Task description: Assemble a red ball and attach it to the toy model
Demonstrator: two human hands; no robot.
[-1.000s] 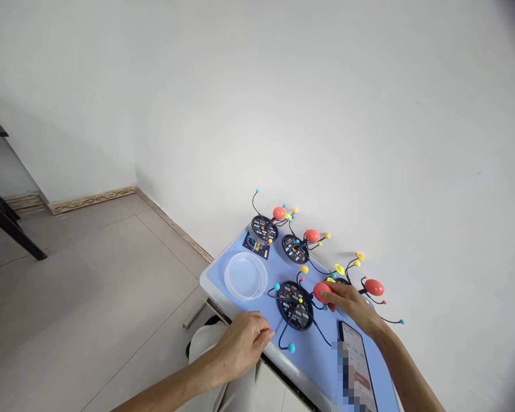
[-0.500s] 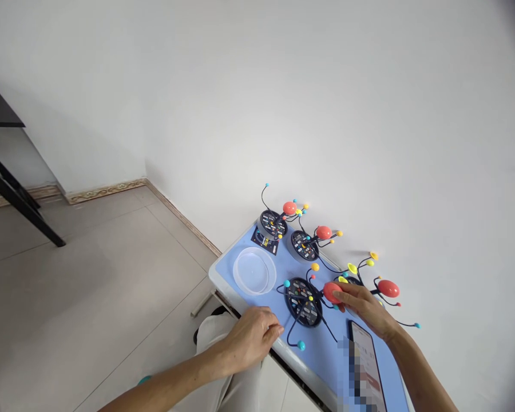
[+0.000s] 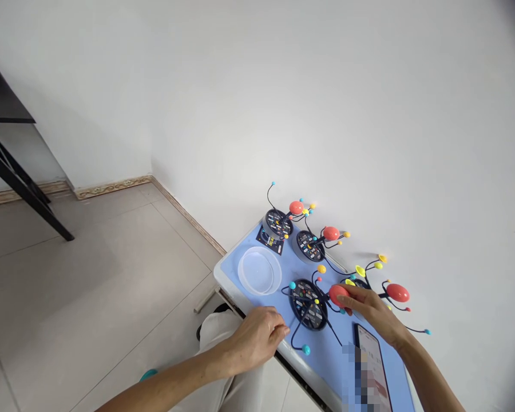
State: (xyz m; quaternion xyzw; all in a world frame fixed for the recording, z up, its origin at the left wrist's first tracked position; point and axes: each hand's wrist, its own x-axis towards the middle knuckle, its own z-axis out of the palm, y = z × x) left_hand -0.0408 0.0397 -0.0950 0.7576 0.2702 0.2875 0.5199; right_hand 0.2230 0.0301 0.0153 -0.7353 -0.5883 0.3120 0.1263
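Note:
Several toy planet models stand on a small blue table [image 3: 257,250] against the wall. Each has a round black base, thin black wire arms with small coloured balls, and a red-orange ball. My right hand [image 3: 371,310] has its fingers closed on the red-orange ball [image 3: 337,294] of the nearest model [image 3: 308,303]. My left hand [image 3: 258,337] rests at the table's front edge, fingers curled loosely, just left of that model's base. I cannot make out anything in it.
A clear round plastic dish [image 3: 260,270] sits on the table's left part. A phone [image 3: 372,367] lies at the near right. Three more models [image 3: 277,223] [image 3: 312,245] [image 3: 380,284] stand along the wall. A dark table leg [image 3: 15,177] crosses the tiled floor at left.
The view has shifted, so everything sits a little further right. Both hands keep their places relative to the nearest model.

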